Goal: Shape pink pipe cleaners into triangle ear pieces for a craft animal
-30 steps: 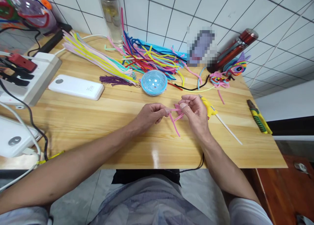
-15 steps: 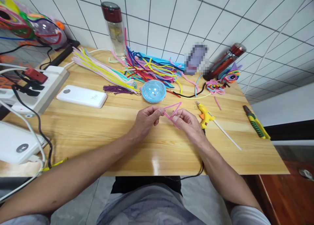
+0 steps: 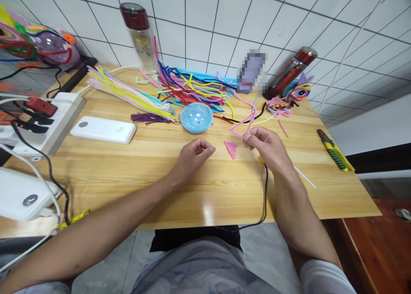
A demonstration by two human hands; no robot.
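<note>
**Craft corner filled 1 desk (image 3: 122,170)**

It was a handicraft workspace, home or workshop unclear: coloured fuzzy stems (image 3: 192,88) heaped toward the desk's far edge below a tiled wall (image 3: 199,28), 1 ribbed pink triangle (image 3: 230,149), pliers (image 3: 335,152) near the right edge.

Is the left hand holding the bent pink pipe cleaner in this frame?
No, the right hand pinches the bent pink pipe cleaner, while the left hand is apart from it.

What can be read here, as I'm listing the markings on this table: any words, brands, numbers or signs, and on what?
"35", seemingly, on the middle white power bank; the mark beside it is unclear.
Too blurred to read: the round display on the left-hand white device.
</note>
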